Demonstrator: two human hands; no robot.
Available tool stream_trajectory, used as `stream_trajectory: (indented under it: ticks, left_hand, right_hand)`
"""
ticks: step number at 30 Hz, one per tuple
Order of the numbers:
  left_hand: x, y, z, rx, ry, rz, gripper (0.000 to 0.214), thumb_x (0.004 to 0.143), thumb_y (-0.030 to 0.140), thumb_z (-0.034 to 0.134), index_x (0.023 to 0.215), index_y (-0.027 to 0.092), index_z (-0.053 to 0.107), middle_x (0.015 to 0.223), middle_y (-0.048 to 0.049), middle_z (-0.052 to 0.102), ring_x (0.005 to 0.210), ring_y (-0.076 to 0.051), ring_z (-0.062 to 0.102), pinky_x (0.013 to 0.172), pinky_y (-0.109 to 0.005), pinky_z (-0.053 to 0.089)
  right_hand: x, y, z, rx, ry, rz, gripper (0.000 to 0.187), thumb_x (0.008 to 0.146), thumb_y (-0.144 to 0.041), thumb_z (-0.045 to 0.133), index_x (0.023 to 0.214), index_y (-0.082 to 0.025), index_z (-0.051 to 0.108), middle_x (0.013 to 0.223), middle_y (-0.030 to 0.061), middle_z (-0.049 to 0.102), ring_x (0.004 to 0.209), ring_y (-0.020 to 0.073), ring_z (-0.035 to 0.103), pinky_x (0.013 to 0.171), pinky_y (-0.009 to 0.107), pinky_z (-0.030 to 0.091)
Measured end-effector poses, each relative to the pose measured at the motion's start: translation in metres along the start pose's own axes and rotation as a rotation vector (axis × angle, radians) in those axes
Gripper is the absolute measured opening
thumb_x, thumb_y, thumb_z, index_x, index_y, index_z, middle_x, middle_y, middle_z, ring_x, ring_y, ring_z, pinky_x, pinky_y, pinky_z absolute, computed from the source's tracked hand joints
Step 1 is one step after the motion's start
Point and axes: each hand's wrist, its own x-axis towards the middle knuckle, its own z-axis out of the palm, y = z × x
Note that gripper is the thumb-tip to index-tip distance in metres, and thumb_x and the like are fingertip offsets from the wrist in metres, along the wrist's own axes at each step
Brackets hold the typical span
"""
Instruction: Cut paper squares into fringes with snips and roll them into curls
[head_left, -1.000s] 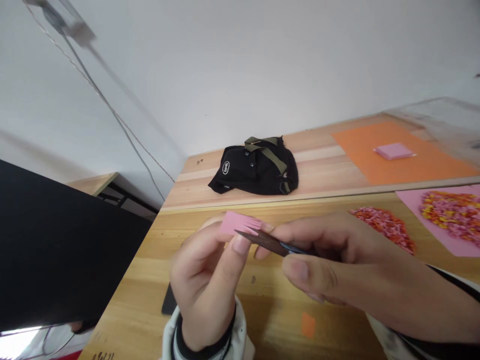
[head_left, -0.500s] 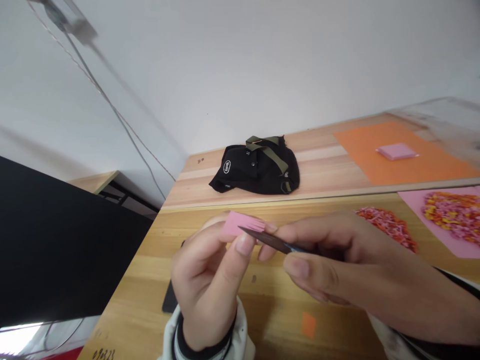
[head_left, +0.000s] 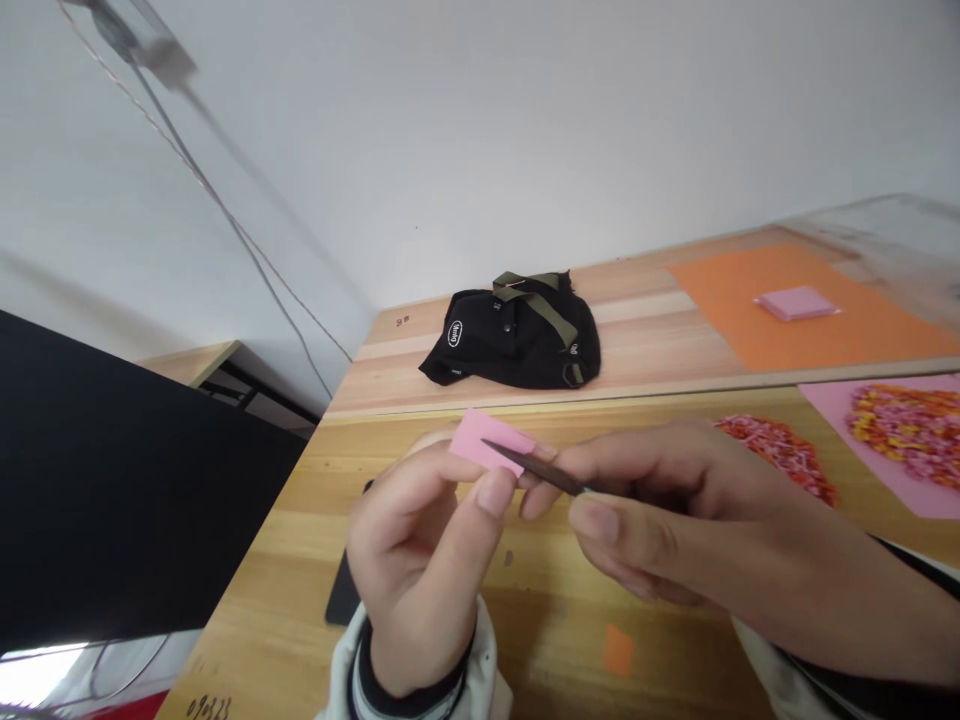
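My left hand (head_left: 424,555) pinches a small pink piece of paper (head_left: 476,435) between thumb and fingers, above the wooden table. Closed around a pair of dark, pointed scissors (head_left: 544,470), my right hand (head_left: 675,510) comes in from the right. Their blades look closed together and lie across the pink paper, tip near its middle. The scissors' handles are hidden inside my right hand. Beyond that hand lies a heap of thin pink and orange paper strips (head_left: 784,450).
A black bag (head_left: 517,340) lies at the back. On the right, an orange sheet (head_left: 720,300) bears a pink packet (head_left: 799,302), and a pink sheet (head_left: 840,420) holds colourful bits. An orange scrap (head_left: 619,650) lies in front; a black screen (head_left: 135,490) stands left.
The pink paper has shifted slightly up and right, and its slit, fringed edge no longer shows clearly. The scissors look narrower, their blades more together. Both hands keep their holds.
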Motion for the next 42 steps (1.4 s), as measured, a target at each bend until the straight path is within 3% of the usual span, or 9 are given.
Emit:
stream_trajectory:
  ticks: [18,30,36,42]
  left_hand:
    - [-0.0008,-0.0011,-0.0005,0.019,0.013,0.016,0.011,0.085,0.016,0.061,0.086,0.019,0.071,0.087,-0.0041,0.072,0.088,-0.022,0.068,0.072,-0.033,0.055]
    - [0.0004,0.0001,0.0012,0.027,0.011,0.023,0.010,0.084,0.016,0.062,0.080,0.019,0.071,0.084,-0.0031,0.073,0.083,-0.019,0.069,0.070,-0.030,0.055]
    - [0.0004,0.0000,0.0007,0.006,-0.005,0.026,0.011,0.084,0.016,0.061,0.086,0.017,0.072,0.087,-0.0040,0.073,0.081,-0.018,0.067,0.073,-0.030,0.055]
    - [-0.0018,-0.0014,-0.0007,-0.012,0.002,-0.033,0.012,0.086,0.019,0.060,0.085,0.018,0.071,0.087,-0.0054,0.073,0.079,-0.019,0.066,0.071,-0.032,0.056]
  right_hand:
    - [-0.0013,-0.0033,0.0016,0.013,-0.004,0.039,0.026,0.090,-0.038,0.055,0.079,-0.016,0.065,0.055,-0.0067,0.028,0.046,0.0044,0.022,0.036,0.018,0.016]
    - [-0.0008,0.0001,0.0004,0.010,-0.005,0.021,0.030,0.091,-0.038,0.054,0.071,-0.016,0.061,0.055,-0.0064,0.033,0.047,0.0040,0.025,0.038,0.018,0.018]
    - [-0.0003,0.0010,-0.0006,-0.048,0.019,0.028,0.030,0.089,-0.039,0.056,0.072,-0.016,0.063,0.056,-0.0059,0.034,0.048,0.0048,0.026,0.040,0.019,0.019]
    - [-0.0003,-0.0024,0.0002,-0.084,0.007,0.014,0.029,0.087,-0.043,0.058,0.075,-0.017,0.064,0.060,-0.0049,0.032,0.051,0.0054,0.027,0.041,0.019,0.021]
